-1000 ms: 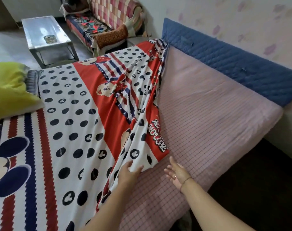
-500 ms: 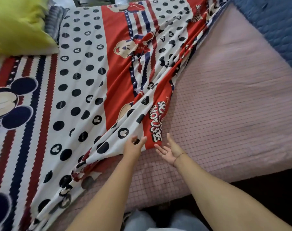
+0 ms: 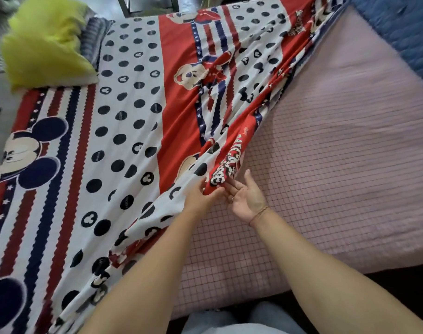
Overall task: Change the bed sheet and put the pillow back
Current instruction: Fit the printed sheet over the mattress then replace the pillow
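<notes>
1. Head view, the change: the left hand [image 3: 201, 201] now pinches the lettered red corner of the sheet [image 3: 133, 116], its fingers clamped on a bunched fold. Half a second ago it lay flatter on the cloth. The right hand [image 3: 248, 201] has closed in from just beside. It lies palm up, fingers straight and apart, with the tips touching that same corner.
2. What that means: the corner looks secured, so the likely next move is to draw it across the bed. The spreading seems about half done.
3. The sheet covers the left part of the bed. Its free edge runs on a slant from the far end down to the hands, and the pink checked mattress [image 3: 326, 153] to the right is uncovered.
4. Around: the yellow pillow [image 3: 44, 49] sits at the far left edge, seemingly on the sheet, where its weight may hold the cloth back. A blue pad [image 3: 403, 27] lines the far right, and table legs [image 3: 147, 6] stand beyond the bed.
</notes>
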Action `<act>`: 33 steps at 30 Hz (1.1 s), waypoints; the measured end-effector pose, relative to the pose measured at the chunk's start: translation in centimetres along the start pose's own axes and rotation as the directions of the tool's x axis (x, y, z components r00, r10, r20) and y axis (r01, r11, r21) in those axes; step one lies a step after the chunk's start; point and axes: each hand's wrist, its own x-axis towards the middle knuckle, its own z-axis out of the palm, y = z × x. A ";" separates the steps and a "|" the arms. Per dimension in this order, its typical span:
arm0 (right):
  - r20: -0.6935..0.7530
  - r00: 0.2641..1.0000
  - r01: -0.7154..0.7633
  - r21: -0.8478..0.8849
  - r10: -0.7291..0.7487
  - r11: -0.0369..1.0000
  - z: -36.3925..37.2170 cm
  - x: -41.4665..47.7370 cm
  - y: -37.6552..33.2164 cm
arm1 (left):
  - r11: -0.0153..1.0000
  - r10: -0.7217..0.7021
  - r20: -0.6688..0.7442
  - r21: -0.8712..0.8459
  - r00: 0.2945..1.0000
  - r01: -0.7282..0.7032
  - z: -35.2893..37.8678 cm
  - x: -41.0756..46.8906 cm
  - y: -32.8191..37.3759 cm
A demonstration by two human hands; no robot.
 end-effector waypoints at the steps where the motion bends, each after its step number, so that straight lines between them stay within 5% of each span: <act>1: 0.023 1.000 0.007 -0.013 -0.007 1.000 0.4 0.1 -0.3 | 1.000 0.003 -0.009 0.009 1.000 -0.003 -0.1 0.4 0.5; 9: 0.048 0.996 0.078 -0.088 -0.074 0.993 0.6 1.2 -2.5 | 0.999 -0.012 0.007 -0.039 1.000 0.013 -0.7 3.0 2.4; 17: -0.103 0.987 0.091 -0.274 -0.124 0.957 -0.5 2.0 -2.6 | 0.959 -0.079 0.023 -0.273 0.997 0.082 -4.0 3.7 3.9; 22: -0.017 0.994 0.095 -0.375 -0.110 0.922 1.1 2.3 -1.9 | 0.938 -0.070 0.071 -0.335 0.995 0.090 -5.5 3.9 4.4; 29: -0.110 0.993 0.027 -0.212 -0.051 0.977 3.5 4.8 -1.5 | 0.901 -0.098 0.156 -0.405 0.983 0.154 -6.6 4.2 5.6; 33: -0.035 0.996 0.080 -0.020 -0.081 0.997 3.9 4.7 -2.6 | 0.924 -0.104 0.173 -0.348 0.979 0.160 -6.0 3.9 6.0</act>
